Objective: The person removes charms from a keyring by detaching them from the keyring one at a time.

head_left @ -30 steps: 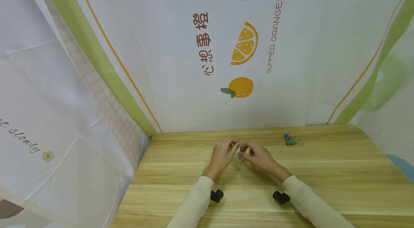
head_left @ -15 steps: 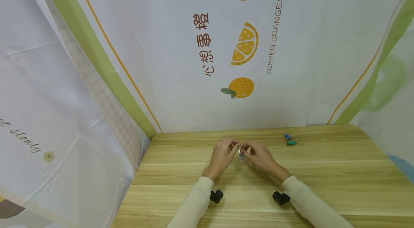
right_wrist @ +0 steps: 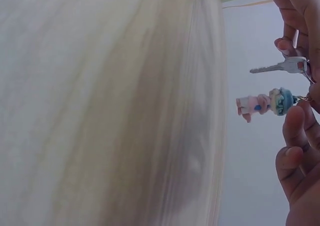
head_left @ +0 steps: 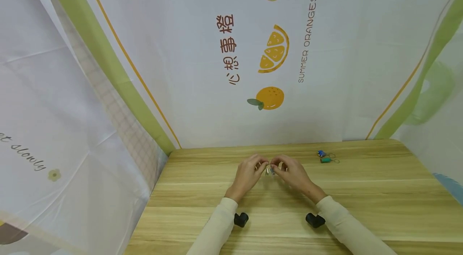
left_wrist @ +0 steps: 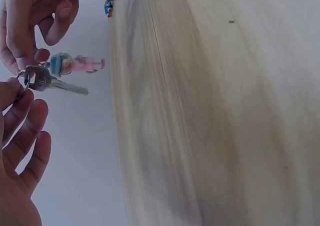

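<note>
Both hands meet above the table's middle. My left hand pinches a thin metal key ring between thumb and finger. From that ring hangs a silver key, its blade pointing down. Close beside it, a small figurine charm with a teal top and pink body hangs by a short gold-coloured chain. My right hand pinches at the top of this chain, next to the ring. Fingertips hide just how ring and chain join. Key and figurine hang apart, clear of the wood.
Toward the back right of the wooden table lie a blue figure keychain and a green keychain, both with rings. Black angular pieces show by the sleeves. A white printed cloth stands behind the table.
The figurine has shifted slightly right and up with the right fingers, and the key now shows separately on its left. The left hand stays nearly still.
</note>
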Motion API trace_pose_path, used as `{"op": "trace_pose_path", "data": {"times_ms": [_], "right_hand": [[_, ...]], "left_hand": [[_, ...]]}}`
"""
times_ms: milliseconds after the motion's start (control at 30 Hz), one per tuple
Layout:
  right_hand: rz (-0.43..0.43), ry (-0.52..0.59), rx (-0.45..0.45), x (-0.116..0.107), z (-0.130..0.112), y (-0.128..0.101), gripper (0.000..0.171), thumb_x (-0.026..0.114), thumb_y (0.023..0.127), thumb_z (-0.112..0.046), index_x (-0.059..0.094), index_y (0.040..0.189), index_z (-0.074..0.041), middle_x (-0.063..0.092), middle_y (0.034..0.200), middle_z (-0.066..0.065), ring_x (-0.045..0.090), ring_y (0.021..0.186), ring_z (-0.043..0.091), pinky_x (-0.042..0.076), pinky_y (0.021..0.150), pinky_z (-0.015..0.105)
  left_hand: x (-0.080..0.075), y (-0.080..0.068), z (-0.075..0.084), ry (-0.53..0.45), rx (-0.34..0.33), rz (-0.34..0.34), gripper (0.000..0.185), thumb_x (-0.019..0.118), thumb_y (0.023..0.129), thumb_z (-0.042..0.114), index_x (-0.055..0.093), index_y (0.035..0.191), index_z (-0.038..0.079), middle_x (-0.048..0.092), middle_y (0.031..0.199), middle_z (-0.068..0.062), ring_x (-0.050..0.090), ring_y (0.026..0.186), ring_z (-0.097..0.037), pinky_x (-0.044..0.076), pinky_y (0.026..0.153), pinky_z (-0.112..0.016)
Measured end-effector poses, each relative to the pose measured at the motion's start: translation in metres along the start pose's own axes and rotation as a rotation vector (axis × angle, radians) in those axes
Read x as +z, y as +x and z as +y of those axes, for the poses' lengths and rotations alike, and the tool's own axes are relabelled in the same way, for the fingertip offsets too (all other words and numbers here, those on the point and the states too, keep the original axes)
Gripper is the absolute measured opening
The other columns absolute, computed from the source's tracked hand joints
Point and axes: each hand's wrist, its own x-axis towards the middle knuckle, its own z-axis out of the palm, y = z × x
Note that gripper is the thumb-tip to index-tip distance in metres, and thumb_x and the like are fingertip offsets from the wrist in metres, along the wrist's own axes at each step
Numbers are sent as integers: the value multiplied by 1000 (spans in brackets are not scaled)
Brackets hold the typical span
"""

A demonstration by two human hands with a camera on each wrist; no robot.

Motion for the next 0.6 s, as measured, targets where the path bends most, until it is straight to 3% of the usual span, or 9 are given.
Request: {"op": "trace_pose_path", "data": {"times_ms": [167, 367, 600], "right_hand": [[21, 11, -31, 0, 0, 0, 6, 74, 101, -12, 73, 104, -16, 71, 96, -3, 54, 64, 4, 49, 59, 23], [24, 17, -8, 1, 1, -1, 9, 75, 99, -9, 72, 104, -15, 70, 95, -3, 54, 65, 2, 49, 61, 23], [32, 37, -27, -1, 1, 0, 9, 73, 100, -7, 71, 103, -15, 70, 96, -1, 56, 65, 7, 49, 60, 23]], "left_hand": [[-1, -1, -1, -34, -34, -48, 17, 67, 106, 19, 77, 115, 10, 77, 110, -3, 71, 86, -12, 57, 74, -17], [1, -2, -2, -80, -75, -104, 20, 65, 108, 15, 74, 124, 9, 74, 116, -4, 69, 90, -10, 57, 77, -16], [4, -3, -3, -129, -129, -93, 18, 62, 109, 15, 73, 122, 10, 76, 114, -5, 69, 89, -9, 57, 75, -19]]}}
